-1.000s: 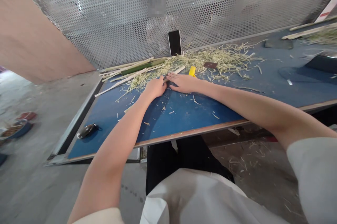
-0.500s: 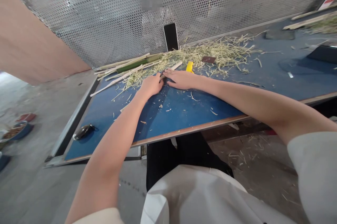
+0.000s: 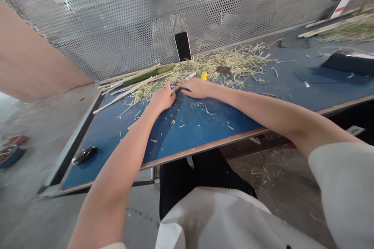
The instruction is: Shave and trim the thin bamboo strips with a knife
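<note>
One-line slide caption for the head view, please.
Left hand and right hand close together at a pale strip, blue table below, shavings and phone beyond.

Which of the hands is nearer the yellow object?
Right. The right hand is just in front of the yellow object, partly hiding it; the left hand is farther off, to its left.
</note>
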### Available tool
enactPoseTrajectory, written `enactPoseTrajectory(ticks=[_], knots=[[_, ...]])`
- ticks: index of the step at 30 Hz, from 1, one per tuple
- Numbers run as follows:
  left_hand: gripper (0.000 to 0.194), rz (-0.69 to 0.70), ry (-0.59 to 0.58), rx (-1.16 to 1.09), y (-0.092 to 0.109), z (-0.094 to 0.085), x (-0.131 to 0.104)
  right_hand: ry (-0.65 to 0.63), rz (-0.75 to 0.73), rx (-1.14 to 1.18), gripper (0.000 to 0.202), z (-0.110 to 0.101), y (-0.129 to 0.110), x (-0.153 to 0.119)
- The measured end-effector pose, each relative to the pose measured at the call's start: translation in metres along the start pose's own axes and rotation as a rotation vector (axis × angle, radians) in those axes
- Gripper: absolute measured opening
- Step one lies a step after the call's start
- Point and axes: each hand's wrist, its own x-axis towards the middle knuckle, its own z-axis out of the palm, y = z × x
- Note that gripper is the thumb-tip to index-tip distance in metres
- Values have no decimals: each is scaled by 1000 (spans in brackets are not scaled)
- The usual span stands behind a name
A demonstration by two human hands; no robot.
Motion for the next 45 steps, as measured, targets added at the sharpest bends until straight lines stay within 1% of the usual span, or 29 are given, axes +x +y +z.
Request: enactPoseTrajectory(ticks=[3, 4, 5, 8, 9, 13, 14, 18, 20, 22, 24, 29, 33, 38, 42, 45], knots=[[68, 14, 5, -1, 0, 1, 0, 18, -122, 14, 61, 4, 3, 3], [68, 16, 8, -6, 0, 1, 0, 18, -138, 21, 59, 5, 4, 5], [67, 17, 9, -10, 0, 1, 0, 17, -123, 23, 58, 6, 5, 6], [67, 10, 5, -13, 0, 0, -1, 13, 3, -1, 57, 6, 4, 8], [67, 9, 5, -13, 1, -1, -1, 8, 14, -3, 58, 6, 3, 8], [63, 11, 5, -19, 1, -2, -2, -25, -132, 58, 59, 5, 0, 7], [63, 14, 8, -20, 1, -1, -2, -30, -134, 66, 60, 4, 1, 6], [66, 26, 30, -10, -1, 0, -1, -7, 6, 12, 60, 3, 2, 5], [65, 27, 25, -8, -1, 0, 0, -5, -7, -12, 59, 4, -3, 5], [64, 23, 12, -12, -1, 0, 0, -28, -72, -4, 61, 4, -9, 5], [63, 22, 7, -17, 0, -1, 0, -45, -98, 21, 62, 3, -12, 5], [62, 32, -12, -5, 1, -6, -4, -4, 51, 16, 59, 1, -4, 6], [57, 56, -26, 5, 1, -9, -6, -25, -8, 9, 60, 1, -6, 6], [55, 54, -17, 17, 1, -7, -5, 7, 46, 13, 59, 2, -8, 5], [53, 57, -14, 20, 1, -6, -4, -30, -44, 75, 58, 4, -5, 5], [56, 45, -16, 2, 1, -6, -4, -25, 9, 51, 57, 4, -4, 6]])
